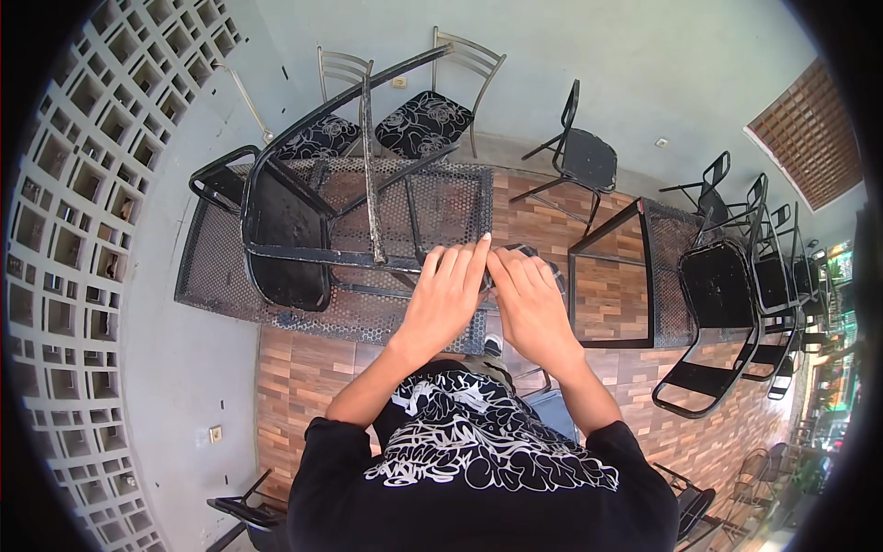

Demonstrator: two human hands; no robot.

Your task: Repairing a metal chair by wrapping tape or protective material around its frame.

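My left hand (446, 290) and my right hand (529, 299) meet in front of my chest, fingertips nearly touching. Their fingers bend over a dark, cloth-like piece with grey lines (526, 249), which shows beyond the right fingers and between the hands; most of it is hidden. A black metal-framed chair (287, 230) with worn paint lies tipped over on a black perforated metal table (451, 198). One of its bars (331, 257) runs toward my left hand and passes out of sight near it, so I cannot tell whether they touch.
Two chairs with patterned seats (425, 124) stand behind the table by the wall. A black chair (589, 161) is farther right, near another perforated table (671, 267). Several black chairs (717, 285) crowd the right side. A lattice block wall (78, 202) rises at left.
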